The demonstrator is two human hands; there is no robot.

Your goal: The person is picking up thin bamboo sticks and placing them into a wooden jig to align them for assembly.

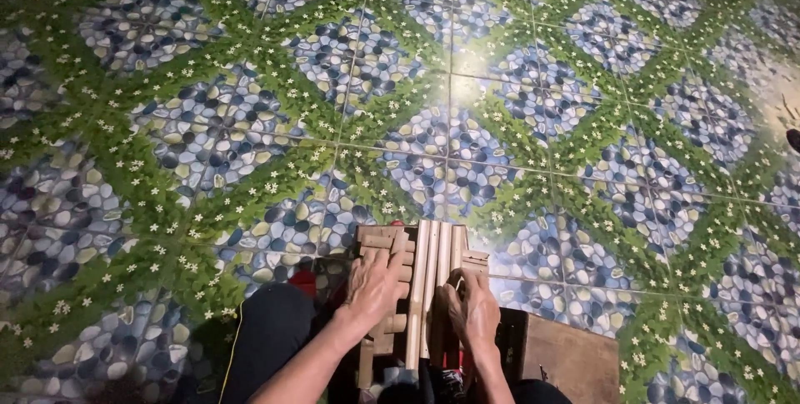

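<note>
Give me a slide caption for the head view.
Both hands, left hand and right hand, press bamboo slats above patterned floor tiles.

It looks like a room in a home, used for handwork on the floor [517, 121]: glossy tiles printed with blue pebbles and green flowered grass, a lamp's glare on them, and a small wooden frame [417, 287] worked low down.

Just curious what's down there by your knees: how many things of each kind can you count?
Hands: 2, the left hand flat on a wooden frame, the right hand beside it
Pale wooden slats: about 3, side by side
Wooden frame of short rungs: 1
Brown board: 1
Red object, partly hidden: 1
Total: about 8
</note>
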